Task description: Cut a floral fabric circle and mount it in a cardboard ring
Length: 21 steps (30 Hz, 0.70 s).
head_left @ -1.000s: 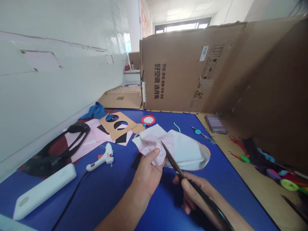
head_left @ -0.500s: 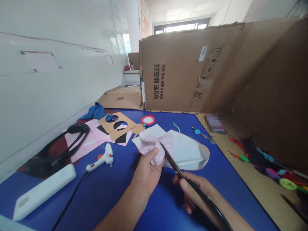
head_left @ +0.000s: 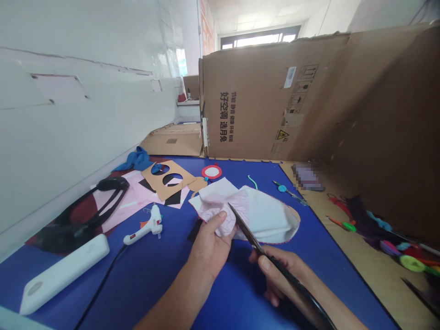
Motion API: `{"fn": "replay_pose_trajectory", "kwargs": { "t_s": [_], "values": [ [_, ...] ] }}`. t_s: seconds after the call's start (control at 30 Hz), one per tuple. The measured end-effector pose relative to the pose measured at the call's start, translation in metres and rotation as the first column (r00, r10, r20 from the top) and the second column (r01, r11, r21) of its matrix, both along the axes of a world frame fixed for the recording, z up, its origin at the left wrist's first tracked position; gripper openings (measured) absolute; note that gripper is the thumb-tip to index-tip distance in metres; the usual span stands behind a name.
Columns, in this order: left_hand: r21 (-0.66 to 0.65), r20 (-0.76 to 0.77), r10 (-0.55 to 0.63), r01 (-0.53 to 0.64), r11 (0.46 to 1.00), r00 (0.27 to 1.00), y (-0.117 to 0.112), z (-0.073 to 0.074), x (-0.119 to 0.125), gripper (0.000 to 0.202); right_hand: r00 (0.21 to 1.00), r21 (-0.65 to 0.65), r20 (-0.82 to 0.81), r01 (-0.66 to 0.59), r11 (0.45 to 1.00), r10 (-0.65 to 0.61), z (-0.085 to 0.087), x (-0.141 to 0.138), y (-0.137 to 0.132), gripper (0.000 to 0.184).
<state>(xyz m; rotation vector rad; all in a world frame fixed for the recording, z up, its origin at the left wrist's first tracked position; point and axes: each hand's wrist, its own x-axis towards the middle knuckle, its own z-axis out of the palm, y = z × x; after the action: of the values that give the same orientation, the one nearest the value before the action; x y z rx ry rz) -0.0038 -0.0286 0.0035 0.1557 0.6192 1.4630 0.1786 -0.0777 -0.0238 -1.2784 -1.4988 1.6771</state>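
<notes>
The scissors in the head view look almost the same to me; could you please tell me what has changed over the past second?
Very little: the right hand has shifted slightly toward the lower right, carrying the black-handled scissors with it. Nothing was taken hold of or let go. The left hand keeps its grip on the white cloth, and the hot glue gun stays where it was.

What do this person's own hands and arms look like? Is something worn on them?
The left hand and the right hand are bare: no gloves, rings or watch can be seen. Both forearms show no sleeve as far as the view reaches, and no cables or markings. The visible fingernails look short and unpainted.
</notes>
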Motion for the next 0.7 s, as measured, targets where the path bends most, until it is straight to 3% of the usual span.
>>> {"fn": "replay_pose_trajectory", "kwargs": {
  "t_s": [0.7],
  "values": [
    [0.007,0.055,-0.008,0.008,1.000,0.998,-0.001,0.000,-0.003,0.045,0.998,0.012,0.037,-0.059,0.998,0.059,0.007,0.011,0.003,0.070]
  ]
}}
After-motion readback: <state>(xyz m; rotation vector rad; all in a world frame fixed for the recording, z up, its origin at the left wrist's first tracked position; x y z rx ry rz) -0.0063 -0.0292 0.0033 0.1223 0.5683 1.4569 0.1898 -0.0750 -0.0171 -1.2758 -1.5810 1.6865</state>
